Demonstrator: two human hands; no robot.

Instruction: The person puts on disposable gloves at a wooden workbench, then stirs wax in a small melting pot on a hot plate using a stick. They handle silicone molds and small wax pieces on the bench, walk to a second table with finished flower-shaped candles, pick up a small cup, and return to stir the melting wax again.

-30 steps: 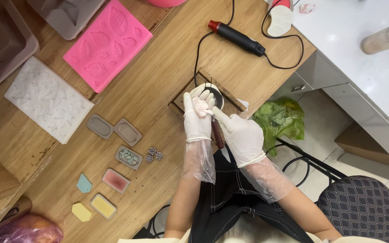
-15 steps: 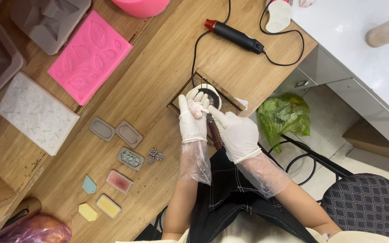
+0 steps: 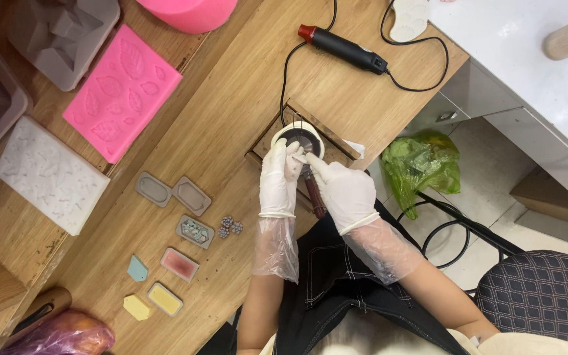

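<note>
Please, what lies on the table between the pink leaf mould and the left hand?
In the head view, two grey oblong moulds lie side by side on the wood between the pink leaf mould and the left hand; the rest is bare table.

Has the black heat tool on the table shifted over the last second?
No. The heat tool keeps its place relative to the small cup and table edge; only the camera moved.

Two gloved hands [image 3: 277, 181] [image 3: 343, 190], one cup [image 3: 299, 136], one heat gun [image 3: 343, 47], three grey moulds [image 3: 153, 189] [image 3: 191, 195] [image 3: 196, 231] and four coloured pieces [image 3: 179, 263] are counted.
</note>
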